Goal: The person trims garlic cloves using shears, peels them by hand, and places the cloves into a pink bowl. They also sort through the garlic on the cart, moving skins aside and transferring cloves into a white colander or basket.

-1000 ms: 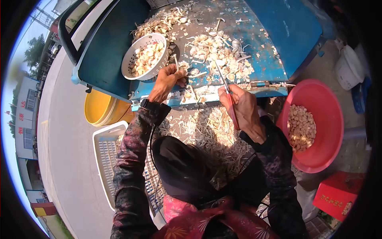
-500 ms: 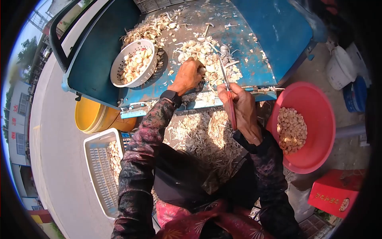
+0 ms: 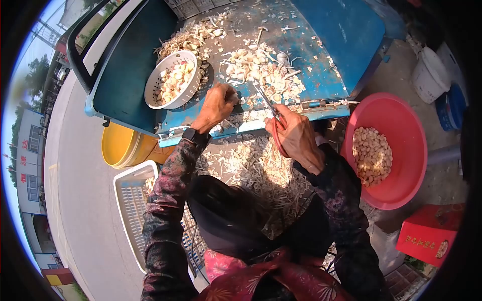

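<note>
- Tool: scissors [image 3: 273,118], red handles, gripped tight in right hand [image 3: 296,136]; blades point up-left. I can't tell if the blades are apart.
- Other side: left hand [image 3: 216,105], fingers curled round a garlic piece [image 3: 232,97] at near edge of blue table [image 3: 331,45].
- I see the garlic pile [image 3: 261,70] on the table just beyond both hands.
- White colander [image 3: 173,80] w/ cloves, on the table beside left hand.
- Red basin [image 3: 396,150] w/ cloves, right of right hand, lower than the table.
- Peels [image 3: 261,170] on ground betw. the arms.
</note>
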The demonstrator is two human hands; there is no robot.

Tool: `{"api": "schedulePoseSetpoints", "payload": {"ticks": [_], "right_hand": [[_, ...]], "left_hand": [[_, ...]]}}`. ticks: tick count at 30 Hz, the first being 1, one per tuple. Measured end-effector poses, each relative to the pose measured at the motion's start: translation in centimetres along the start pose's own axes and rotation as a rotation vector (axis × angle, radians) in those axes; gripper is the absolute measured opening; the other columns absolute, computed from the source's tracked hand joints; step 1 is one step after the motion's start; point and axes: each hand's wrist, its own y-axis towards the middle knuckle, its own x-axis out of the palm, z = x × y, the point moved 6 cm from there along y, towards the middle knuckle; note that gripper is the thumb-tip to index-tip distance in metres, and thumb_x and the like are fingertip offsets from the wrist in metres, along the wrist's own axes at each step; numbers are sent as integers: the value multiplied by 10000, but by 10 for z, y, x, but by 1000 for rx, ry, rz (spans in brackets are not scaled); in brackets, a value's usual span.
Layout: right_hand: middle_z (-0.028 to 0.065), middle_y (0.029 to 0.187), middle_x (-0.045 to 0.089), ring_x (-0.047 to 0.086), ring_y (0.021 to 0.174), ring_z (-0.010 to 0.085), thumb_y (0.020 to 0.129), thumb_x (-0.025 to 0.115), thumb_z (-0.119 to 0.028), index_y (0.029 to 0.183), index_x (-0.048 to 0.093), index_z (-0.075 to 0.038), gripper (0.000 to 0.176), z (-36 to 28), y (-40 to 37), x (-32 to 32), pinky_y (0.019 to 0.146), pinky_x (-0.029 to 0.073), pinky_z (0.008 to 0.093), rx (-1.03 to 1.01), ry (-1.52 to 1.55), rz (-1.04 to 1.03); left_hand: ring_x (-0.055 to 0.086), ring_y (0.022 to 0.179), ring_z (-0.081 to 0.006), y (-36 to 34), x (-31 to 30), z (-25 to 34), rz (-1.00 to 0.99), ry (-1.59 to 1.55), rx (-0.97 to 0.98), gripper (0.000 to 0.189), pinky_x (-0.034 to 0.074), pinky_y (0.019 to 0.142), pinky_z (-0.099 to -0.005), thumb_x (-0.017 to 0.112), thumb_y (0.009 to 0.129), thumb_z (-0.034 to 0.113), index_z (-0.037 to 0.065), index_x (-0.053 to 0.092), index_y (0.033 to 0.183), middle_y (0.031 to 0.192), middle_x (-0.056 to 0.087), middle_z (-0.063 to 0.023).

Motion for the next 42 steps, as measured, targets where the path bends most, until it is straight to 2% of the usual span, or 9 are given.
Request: {"api": "schedulePoseSetpoints", "payload": {"ticks": [2, 6, 18, 27, 31, 33, 35, 37, 42], "right_hand": [[194, 692, 602, 608, 609, 336, 843, 627, -219, 1083, 620, 9, 330, 4, -2, 8, 549, 468, 405, -84, 10, 32], [197, 737, 571, 598, 635, 347, 831, 637, -173, 1141, 612, -9, 352, -4, -7, 11, 543, 458, 423, -154, -76, 51], [172, 746, 599, 615, 629, 341, 854, 631, -242, 1125, 617, -17, 352, -8, -8, 10, 537, 466, 411, -122, -151, 63], [164, 571, 555, 573, 512, 269, 878, 612, -233, 1055, 595, 35, 321, 0, 1, 0, 492, 417, 367, 91, 119, -19], [130, 552, 529, 555, 501, 207, 898, 593, -257, 940, 581, 23, 283, -3, 6, -12, 490, 409, 354, 102, 211, 73], [121, 543, 518, 541, 493, 204, 903, 589, -267, 894, 563, 20, 289, -1, 7, -19, 486, 400, 354, 183, 199, 61], [117, 537, 509, 527, 488, 200, 905, 588, -265, 869, 548, 18, 288, 1, 7, -18, 485, 394, 359, 174, 194, 73], [127, 537, 503, 522, 487, 202, 907, 581, -263, 871, 550, 18, 285, 2, 5, -14, 487, 389, 360, 202, 200, 28], [159, 547, 513, 522, 487, 276, 898, 584, -263, 876, 554, 20, 286, 3, 7, -10, 501, 396, 392, 140, 193, 16]], "left_hand": [[652, 757, -180, -12, -3, 0, -24, -458, -268, 220, 537, 730, -292, 625, 885, 124, -68, 600, 990, 906, 649, -133], [648, 776, -186, -28, 9, 14, 50, -1126, -475, 232, 560, 813, -302, 631, 874, 57, -49, 582, 1074, 914, 643, -105], [640, 829, -187, -36, 38, 22, 80, -1559, -498, 186, 560, 800, -304, 589, 901, 58, -53, 564, 1048, 938, 630, -94], [618, 865, -226, -7, 30, 31, 42, -1493, -515, 239, 552, 801, -325, 560, 907, 144, -37, 541, 1061, 900, 598, -81], [537, 690, -137, 34, 38, 13, -40, -741, -455, 241, 452, 610, -284, 546, 932, 244, 5, 550, 971, 778, 574, -42], [548, 672, -122, 55, 52, 8, 0, -441, -189, 292, 458, 607, -296, 564, 928, 282, -7, 548, 960, 778, 608, -50], [606, 683, -211, 67, 57, 12, 29, -194, -142, 281, 473, 621, -348, 576, 904, 239, -33, 532, 964, 800, 642, -138], [613, 780, -402, 72, 61, 27, -22, 99, -18, 266, 471, 678, -450, 599, 850, 189, -47, 504, 928, 786, 622, -237], [610, 803, -417, 58, 49, 24, -71, 111, -73, 262, 468, 687, -465, 592, 833, 175, -46, 492, 934, 796, 624, -248]]}}
